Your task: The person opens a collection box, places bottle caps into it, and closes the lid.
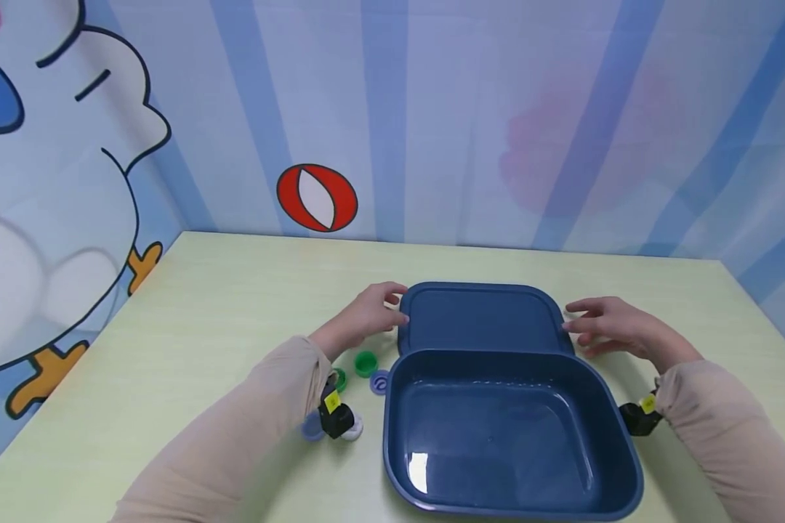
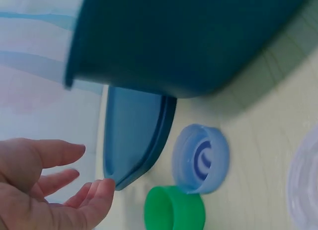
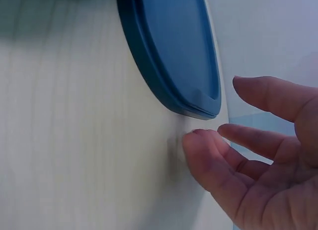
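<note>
A dark blue plastic box (image 1: 490, 432) stands on the table with its inside facing up. Directly behind it lies a matching blue lid (image 1: 484, 316), its near edge hidden by the box rim. My left hand (image 1: 366, 316) is at the lid's left edge, fingers loosely bent and gripping nothing; in the left wrist view a fingertip (image 2: 105, 188) is at the lid's corner, and contact is hard to tell. Beside the lid's right edge hovers my right hand (image 1: 618, 327), thumb and fingers apart. The right wrist view shows a small gap between those fingers and the lid (image 3: 181, 46).
Left of the box lie several bottle caps: a green cap (image 1: 365, 364), a blue cap (image 1: 379, 382), another green one partly behind the left wrist camera (image 1: 336, 414), a second blue cap (image 1: 312, 427) and a whitish cap (image 1: 353, 428). A printed cloth backdrop (image 1: 458, 131) rises behind the table.
</note>
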